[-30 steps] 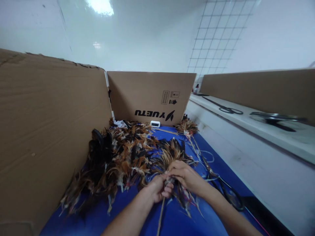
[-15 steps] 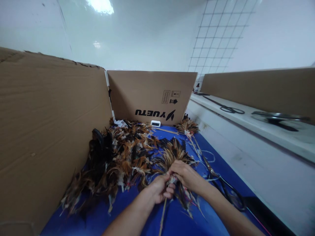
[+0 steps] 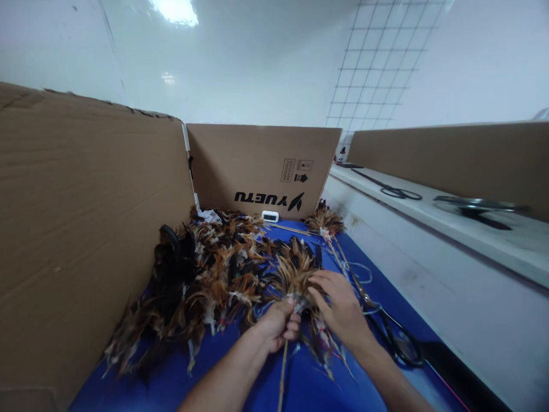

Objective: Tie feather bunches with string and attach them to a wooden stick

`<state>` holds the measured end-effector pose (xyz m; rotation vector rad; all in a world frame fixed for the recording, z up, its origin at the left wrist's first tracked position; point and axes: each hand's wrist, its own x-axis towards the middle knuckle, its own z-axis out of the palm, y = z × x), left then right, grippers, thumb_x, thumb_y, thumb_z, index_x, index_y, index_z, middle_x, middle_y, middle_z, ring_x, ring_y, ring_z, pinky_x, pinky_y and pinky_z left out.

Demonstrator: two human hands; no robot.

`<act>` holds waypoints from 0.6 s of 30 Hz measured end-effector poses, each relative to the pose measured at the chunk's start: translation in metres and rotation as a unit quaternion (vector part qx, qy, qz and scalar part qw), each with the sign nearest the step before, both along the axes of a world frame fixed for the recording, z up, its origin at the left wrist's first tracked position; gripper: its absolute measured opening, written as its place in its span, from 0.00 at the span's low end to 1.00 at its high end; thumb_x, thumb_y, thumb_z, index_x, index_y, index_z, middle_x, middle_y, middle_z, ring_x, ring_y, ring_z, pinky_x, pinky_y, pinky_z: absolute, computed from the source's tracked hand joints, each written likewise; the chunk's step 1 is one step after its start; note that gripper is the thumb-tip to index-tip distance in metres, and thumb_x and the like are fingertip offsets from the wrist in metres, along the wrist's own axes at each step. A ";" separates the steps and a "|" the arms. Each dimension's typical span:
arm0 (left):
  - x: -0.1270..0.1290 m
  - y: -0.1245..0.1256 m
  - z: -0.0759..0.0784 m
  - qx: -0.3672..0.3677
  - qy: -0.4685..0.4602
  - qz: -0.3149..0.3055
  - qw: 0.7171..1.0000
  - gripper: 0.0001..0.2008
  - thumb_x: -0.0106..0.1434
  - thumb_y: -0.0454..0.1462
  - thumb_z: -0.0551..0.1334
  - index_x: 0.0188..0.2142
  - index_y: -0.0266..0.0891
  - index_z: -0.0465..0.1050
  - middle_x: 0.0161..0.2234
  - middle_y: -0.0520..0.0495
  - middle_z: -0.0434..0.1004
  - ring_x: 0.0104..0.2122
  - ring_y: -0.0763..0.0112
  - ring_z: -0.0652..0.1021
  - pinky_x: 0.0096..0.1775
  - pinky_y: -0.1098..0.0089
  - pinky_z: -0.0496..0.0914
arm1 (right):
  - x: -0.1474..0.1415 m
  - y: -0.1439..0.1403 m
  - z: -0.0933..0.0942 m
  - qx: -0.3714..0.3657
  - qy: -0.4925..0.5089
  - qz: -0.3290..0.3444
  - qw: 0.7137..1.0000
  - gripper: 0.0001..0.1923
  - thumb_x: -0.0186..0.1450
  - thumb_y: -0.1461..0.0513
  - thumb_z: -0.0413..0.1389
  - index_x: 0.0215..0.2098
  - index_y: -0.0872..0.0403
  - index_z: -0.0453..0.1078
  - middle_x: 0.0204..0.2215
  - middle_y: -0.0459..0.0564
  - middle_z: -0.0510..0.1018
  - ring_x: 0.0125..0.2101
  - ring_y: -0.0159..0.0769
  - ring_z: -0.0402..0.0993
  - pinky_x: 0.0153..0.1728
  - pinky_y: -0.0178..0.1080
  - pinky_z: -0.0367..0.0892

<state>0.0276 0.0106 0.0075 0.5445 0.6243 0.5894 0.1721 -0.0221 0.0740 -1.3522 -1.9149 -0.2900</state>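
My left hand (image 3: 277, 327) is closed around a thin wooden stick (image 3: 282, 375) just below a tuft of brown and black feathers (image 3: 294, 269) at its top. My right hand (image 3: 341, 309) lies against the right side of that feather tuft, fingers stretched and slightly apart, with a strip of feathers hanging under it. Both hands hover above the blue table cover (image 3: 309, 383).
A heap of loose brown, black and white feathers (image 3: 201, 280) fills the left. Cardboard walls (image 3: 86, 229) stand left and behind. Black scissors (image 3: 392, 337) and white thread lie right of my hands. A finished feather stick (image 3: 328, 223) and a small white device (image 3: 270, 216) lie at the back.
My right hand has let go its close grip by the left hand and shifted up and right, fingers spreading along the tuft. The left hand stays on the stick.
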 end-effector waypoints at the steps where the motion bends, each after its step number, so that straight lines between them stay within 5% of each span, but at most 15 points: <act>1: 0.000 0.000 0.000 0.001 -0.003 0.001 1.000 0.16 0.57 0.46 0.59 0.29 0.38 0.55 0.20 0.58 0.54 0.14 0.87 0.51 0.17 0.81 0.40 | -0.001 -0.006 -0.002 0.016 0.015 -0.031 0.999 0.07 0.63 0.62 0.49 0.36 0.54 0.68 0.36 0.54 0.74 0.41 0.43 0.67 0.46 0.47 0.59; 4: 0.000 0.000 -0.001 0.015 -0.003 0.007 1.000 0.17 0.56 0.47 0.60 0.30 0.37 0.55 0.20 0.58 0.54 0.14 0.87 0.52 0.17 0.80 0.40 | -0.008 -0.023 -0.016 -0.016 0.051 -0.098 0.994 0.09 0.64 0.58 0.49 0.31 0.53 0.68 0.27 0.52 0.74 0.32 0.41 0.70 0.38 0.44 0.62; 10: 0.000 -0.005 0.004 0.075 -0.002 0.004 0.997 0.23 0.50 0.52 0.63 0.29 0.36 0.56 0.21 0.58 0.53 0.15 0.88 0.51 0.17 0.79 0.39 | -0.017 -0.026 -0.044 -0.254 0.164 -0.087 0.949 0.15 0.62 0.51 0.49 0.26 0.52 0.68 0.19 0.46 0.74 0.21 0.36 0.70 0.24 0.36 0.61; 14: 0.001 -0.014 0.013 0.102 0.006 -0.005 0.995 0.24 0.49 0.52 0.63 0.29 0.37 0.55 0.22 0.58 0.52 0.16 0.87 0.51 0.18 0.79 0.39 | -0.017 -0.016 -0.041 -0.293 0.233 -0.092 0.923 0.21 0.60 0.47 0.49 0.23 0.54 0.68 0.19 0.49 0.75 0.24 0.40 0.72 0.25 0.38 0.63; 18: 0.004 -0.022 0.023 0.120 0.039 -0.012 0.992 0.24 0.51 0.54 0.61 0.28 0.39 0.53 0.22 0.58 0.52 0.16 0.87 0.51 0.18 0.79 0.39 | -0.018 -0.012 -0.029 -0.300 0.341 -0.014 0.891 0.22 0.59 0.47 0.49 0.30 0.56 0.73 0.28 0.51 0.78 0.34 0.43 0.74 0.37 0.42 0.66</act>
